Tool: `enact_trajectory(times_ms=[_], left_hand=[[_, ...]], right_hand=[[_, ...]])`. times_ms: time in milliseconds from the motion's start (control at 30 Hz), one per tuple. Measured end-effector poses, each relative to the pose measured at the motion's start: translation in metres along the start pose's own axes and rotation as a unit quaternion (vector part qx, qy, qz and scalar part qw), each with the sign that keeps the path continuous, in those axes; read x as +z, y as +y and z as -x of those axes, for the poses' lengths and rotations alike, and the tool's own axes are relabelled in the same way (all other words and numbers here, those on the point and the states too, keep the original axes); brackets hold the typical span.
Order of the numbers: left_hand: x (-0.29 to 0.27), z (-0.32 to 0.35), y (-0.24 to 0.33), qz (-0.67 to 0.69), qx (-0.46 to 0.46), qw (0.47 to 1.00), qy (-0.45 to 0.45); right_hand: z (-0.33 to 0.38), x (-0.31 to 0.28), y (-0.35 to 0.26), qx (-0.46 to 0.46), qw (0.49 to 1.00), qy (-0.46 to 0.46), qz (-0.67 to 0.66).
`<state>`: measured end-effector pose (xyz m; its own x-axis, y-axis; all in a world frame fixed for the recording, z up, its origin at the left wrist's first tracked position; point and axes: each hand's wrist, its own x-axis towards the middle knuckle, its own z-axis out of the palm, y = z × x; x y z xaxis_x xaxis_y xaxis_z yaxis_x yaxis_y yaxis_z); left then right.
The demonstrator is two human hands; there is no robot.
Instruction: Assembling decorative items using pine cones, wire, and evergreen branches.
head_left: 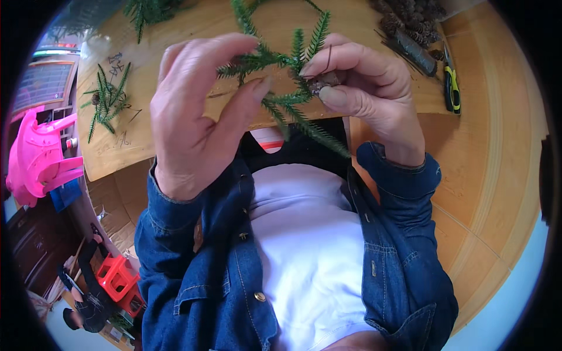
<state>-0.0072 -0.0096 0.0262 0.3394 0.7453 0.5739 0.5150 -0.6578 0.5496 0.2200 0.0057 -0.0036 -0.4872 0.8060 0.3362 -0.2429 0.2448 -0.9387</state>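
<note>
Above the table's near edge, my right hand (374, 85) pinches a small brown pine cone (325, 81) between thumb and fingers. A thin dark wire or stem sticks up beside its fingertips. Right against the cone is a green artificial pine sprig (295, 58), its needled twigs spreading up, left and down. My left hand (202, 99) is at the sprig's left side, thumb and forefinger apart around its left twigs. Whether those fingertips touch the twigs is unclear. How cone and sprig join is partly hidden by my right fingers.
Another sprig with a small cone (105, 99) lies on the wooden table (126, 153) at left. More greenery (146, 14) is at the far left. Pine cones (410, 23) and yellow-black pliers (451, 88) lie at right. Pink (41, 155) and red stools (119, 278) stand left; a person is lower left.
</note>
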Motion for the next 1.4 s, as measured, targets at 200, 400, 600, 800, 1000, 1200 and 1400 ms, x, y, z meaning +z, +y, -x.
enact_trajectory(times_ms=[200, 400, 600, 800, 1000, 1200, 1400], left_hand=[[0.011, 0.006, -0.007, 0.015, -0.105, 0.994, 0.018], [0.018, 0.020, -0.018, 0.152, -0.244, 0.952, 0.104], [0.019, 0.024, -0.020, 0.256, -0.225, 0.924, 0.175], [0.017, 0.030, -0.013, 0.324, -0.280, 0.885, 0.181], [0.012, 0.035, -0.013, 0.368, -0.316, 0.858, 0.172], [0.012, 0.034, -0.007, 0.378, -0.317, 0.851, 0.178], [0.018, 0.032, 0.003, 0.342, -0.284, 0.873, 0.201]], right_hand=[[0.004, 0.001, -0.002, 0.007, 0.995, 0.099, 0.031], [0.017, 0.027, -0.021, 0.029, 0.979, 0.181, 0.094], [0.012, 0.062, -0.004, 0.022, 0.990, 0.085, 0.113], [0.004, 0.062, 0.011, -0.066, 0.948, 0.092, 0.299], [0.003, 0.061, 0.011, -0.053, 0.940, 0.107, 0.321], [0.001, 0.062, 0.013, -0.080, 0.921, 0.109, 0.366], [0.001, 0.060, 0.013, -0.083, 0.918, 0.107, 0.373]])
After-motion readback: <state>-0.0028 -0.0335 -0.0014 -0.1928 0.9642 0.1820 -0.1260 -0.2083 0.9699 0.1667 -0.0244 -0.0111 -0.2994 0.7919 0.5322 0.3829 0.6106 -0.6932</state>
